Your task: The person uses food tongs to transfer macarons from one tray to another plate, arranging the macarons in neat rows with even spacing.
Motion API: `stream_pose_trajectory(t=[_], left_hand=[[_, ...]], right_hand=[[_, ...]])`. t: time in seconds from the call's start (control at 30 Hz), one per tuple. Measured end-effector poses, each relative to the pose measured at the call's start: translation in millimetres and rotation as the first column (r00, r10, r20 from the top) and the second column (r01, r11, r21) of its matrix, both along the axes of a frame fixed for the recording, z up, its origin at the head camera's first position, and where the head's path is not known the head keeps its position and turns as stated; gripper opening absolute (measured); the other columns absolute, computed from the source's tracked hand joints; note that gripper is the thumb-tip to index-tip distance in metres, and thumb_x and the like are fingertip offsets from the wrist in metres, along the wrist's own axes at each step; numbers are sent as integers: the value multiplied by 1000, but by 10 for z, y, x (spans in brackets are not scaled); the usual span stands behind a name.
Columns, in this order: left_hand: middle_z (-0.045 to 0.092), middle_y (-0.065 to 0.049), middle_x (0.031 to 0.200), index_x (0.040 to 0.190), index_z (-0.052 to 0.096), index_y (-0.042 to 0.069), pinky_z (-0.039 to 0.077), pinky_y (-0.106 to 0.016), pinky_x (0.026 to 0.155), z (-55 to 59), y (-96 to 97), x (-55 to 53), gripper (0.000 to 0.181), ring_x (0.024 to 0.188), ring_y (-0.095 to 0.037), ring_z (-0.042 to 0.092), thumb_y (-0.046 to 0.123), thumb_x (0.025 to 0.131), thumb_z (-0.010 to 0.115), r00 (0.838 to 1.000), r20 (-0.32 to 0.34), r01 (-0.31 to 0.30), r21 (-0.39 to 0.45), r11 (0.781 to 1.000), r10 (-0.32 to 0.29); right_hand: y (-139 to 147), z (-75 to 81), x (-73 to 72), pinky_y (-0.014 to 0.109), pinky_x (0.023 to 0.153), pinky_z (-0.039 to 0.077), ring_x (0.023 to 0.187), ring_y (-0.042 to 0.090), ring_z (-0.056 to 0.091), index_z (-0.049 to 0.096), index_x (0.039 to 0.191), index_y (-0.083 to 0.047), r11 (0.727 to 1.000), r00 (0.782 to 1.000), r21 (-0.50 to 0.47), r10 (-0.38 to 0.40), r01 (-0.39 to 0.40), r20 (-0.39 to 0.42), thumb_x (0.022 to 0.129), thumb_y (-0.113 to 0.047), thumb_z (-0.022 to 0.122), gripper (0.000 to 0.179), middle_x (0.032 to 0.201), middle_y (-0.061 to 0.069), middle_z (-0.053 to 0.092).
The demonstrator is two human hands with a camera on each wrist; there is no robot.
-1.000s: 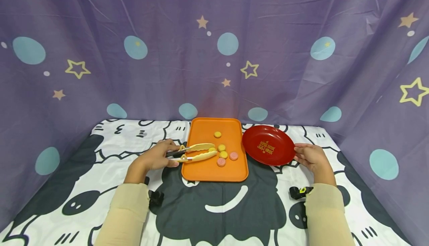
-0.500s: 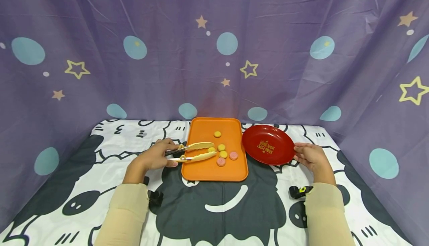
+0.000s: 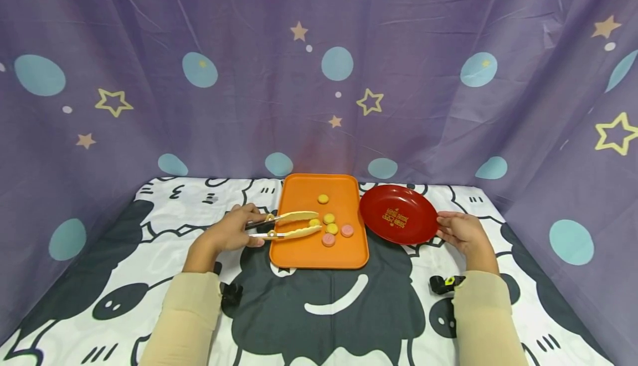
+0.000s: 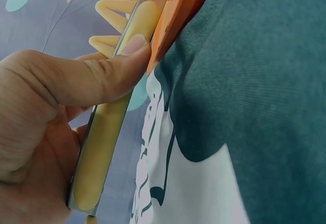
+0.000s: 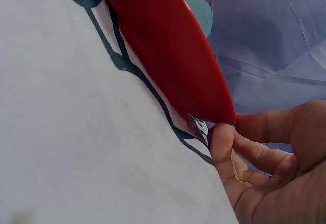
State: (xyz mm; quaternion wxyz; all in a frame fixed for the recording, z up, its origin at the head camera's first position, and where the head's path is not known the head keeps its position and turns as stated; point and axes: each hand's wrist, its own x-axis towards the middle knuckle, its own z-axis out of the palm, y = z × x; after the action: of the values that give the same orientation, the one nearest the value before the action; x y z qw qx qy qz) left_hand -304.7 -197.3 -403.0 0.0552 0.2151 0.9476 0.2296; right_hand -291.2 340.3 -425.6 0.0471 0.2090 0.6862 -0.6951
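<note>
In the head view my left hand (image 3: pixel 230 235) grips a pair of tongs (image 3: pixel 297 233) with cream-yellow tips. The tong arms are spread over the left part of an orange tray (image 3: pixel 319 259), with a yellow disc (image 3: pixel 314 222) between their tips. The thumb presses on the yellow-inlaid handle (image 4: pixel 104 142) in the left wrist view. More yellow discs and two pink discs, one a pink disc (image 3: pixel 347 231), lie on the tray. At the right, my right hand (image 3: pixel 463 234) pinches the rim of a red plate (image 3: pixel 399 200) with gold markings. The plate's near edge is raised off the cloth (image 5: pixel 102 132).
The plate's left rim sits right beside the tray's right edge. A white and dark-grey cartoon cloth (image 3: pixel 279 321) covers the table. Behind it hangs a purple curtain (image 3: pixel 423 122) with stars and blue spots. Small black devices are at both wrists, like the right wrist device (image 3: pixel 443 285).
</note>
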Motion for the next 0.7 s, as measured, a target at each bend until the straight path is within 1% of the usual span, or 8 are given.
stream_pose_trajectory(t=[0.2, 0.4, 0.5, 0.7], left_hand=[[57, -6, 123, 144, 60, 6, 43, -54, 98, -6, 13, 7, 67, 112, -27, 48, 21, 84, 86, 1000, 19, -17, 7, 1000, 17], [58, -9, 122, 144, 60, 5, 43, -54, 97, 27, 40, 18, 68, 112, -29, 49, 22, 84, 86, 1000, 10, -1, -6, 1000, 1], [58, -11, 123, 145, 58, 4, 42, -55, 98, 37, 50, 24, 69, 113, -30, 48, 22, 84, 85, 1000, 30, 2, -4, 1000, -2], [57, -15, 129, 148, 55, 4, 41, -57, 102, 38, 54, 35, 72, 116, -31, 48, 23, 85, 84, 996, 84, -11, -2, 1000, 11]], right_hand=[[-1, 7, 2, 26, 73, 58, 74, 13, 67, 50, 143, 6, 1000, 1000, 6, -5, 5, 2, 102, 0, 53, 41, 83, -3, 68], [1, 17, 7, 26, 74, 58, 75, 11, 66, 49, 143, 4, 1000, 1000, 26, -14, 14, 14, 102, -2, 55, 42, 83, -4, 68], [1, 12, 3, 26, 74, 58, 75, 11, 67, 50, 143, 4, 999, 1000, 28, -17, 17, 17, 102, -2, 56, 42, 83, -4, 67], [-7, 8, 2, 27, 74, 58, 75, 12, 67, 48, 145, 5, 1000, 1000, 8, -9, 9, 14, 102, -3, 57, 44, 84, -4, 68]])
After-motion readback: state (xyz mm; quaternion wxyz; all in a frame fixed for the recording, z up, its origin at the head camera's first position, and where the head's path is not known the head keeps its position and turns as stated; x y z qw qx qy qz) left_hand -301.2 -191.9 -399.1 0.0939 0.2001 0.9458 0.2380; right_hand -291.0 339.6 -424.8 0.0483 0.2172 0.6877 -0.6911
